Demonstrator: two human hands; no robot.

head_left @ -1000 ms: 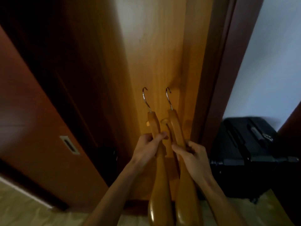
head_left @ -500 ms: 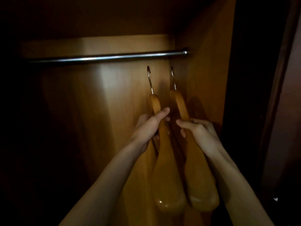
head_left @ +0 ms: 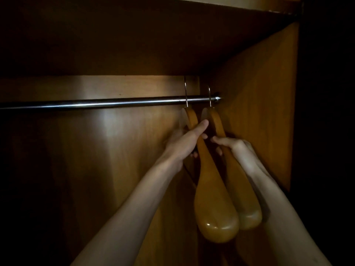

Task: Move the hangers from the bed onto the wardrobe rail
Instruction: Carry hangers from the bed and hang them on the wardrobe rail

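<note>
Two wide wooden hangers with metal hooks are raised inside a dark wardrobe. My left hand point(head_left: 184, 143) grips the left hanger point(head_left: 213, 204) near its neck. My right hand point(head_left: 233, 145) grips the right hanger point(head_left: 244, 200) the same way. Both hooks cross the metal rail point(head_left: 96, 103) near its right end, the left hook standing higher above it than the right one. Whether the hooks rest on the rail I cannot tell.
The wardrobe's right side panel point(head_left: 269, 104) stands close beside the right hanger. A shelf or top board point(head_left: 153, 35) spans above the rail. The rail runs bare to the left, and the back wall point(head_left: 96, 150) is dimly lit.
Both hands have lifted the hangers up. The hooks were below the rail half a second ago and now overlap it at its right end.
</note>
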